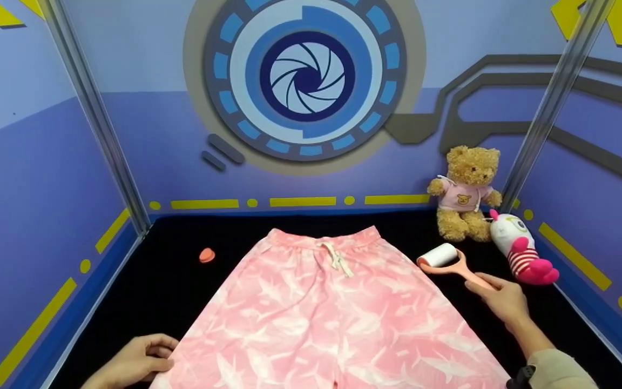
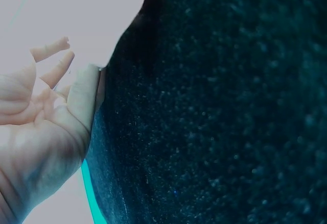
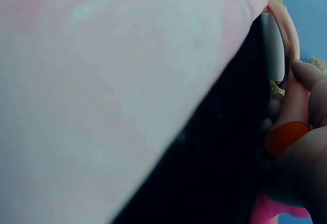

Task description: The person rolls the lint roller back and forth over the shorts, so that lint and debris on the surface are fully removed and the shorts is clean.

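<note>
Pink drawstring pants point(image 1: 300, 302) with a white fish-like print lie spread on the black surface, waistband toward the back wall, lower part out of frame. My left hand point(image 1: 141, 359) is at their left edge; in the left wrist view, the thumb point(image 2: 84, 99) meets the cloth's edge with a finger behind it. To the right of the pants, my right hand point(image 1: 500, 300) grips the orange handle of a lint roller point(image 1: 440, 255). Its white roll points left, close to the waistband side. The right wrist view shows the handle point(image 3: 295, 101) between thumb and fingers.
A small orange-pink piece point(image 1: 207, 255) lies left of the pants. At the back right sit a teddy bear point(image 1: 465, 197) in a pink top and a white and pink plush toy point(image 1: 524, 251). Blue-purple panels point(image 1: 127, 140) wall in the black surface point(image 1: 143, 292).
</note>
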The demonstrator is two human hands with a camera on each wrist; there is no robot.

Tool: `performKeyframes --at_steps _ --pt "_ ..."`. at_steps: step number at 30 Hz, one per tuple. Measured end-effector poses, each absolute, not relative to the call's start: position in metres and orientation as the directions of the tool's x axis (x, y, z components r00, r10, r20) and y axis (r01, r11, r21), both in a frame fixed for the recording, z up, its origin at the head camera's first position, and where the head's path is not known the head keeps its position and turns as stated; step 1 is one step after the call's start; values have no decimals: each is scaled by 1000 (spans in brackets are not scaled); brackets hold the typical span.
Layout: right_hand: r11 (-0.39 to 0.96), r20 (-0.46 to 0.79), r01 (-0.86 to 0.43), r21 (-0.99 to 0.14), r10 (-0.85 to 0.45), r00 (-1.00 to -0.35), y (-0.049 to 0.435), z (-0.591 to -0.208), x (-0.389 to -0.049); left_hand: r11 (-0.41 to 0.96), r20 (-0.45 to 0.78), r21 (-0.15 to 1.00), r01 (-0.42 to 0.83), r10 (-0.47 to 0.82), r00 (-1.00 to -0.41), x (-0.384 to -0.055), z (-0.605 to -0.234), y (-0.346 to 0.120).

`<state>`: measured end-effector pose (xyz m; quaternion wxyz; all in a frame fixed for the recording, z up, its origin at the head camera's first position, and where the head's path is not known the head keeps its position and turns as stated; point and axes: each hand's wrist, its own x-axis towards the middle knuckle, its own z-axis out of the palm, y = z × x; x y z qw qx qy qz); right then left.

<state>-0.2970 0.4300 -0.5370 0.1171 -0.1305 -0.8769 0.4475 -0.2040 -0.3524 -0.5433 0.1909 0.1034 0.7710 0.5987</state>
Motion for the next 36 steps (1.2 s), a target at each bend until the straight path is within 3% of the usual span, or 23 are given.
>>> performKeyframes --at_steps 15,26,36 --pt "711 178 104 -696 311 -934 431 -540 -292 275 -175 959 -70 380 -908 -208 -544 -353" --pt "608 153 91 -789 338 -929 438 -533 -290 317 -217 942 -114 312 -925 -214 -532 -371" --pt "443 152 39 -895 387 -909 432 -492 -304 437 -65 899 -10 110 -992 -236 -489 -385"
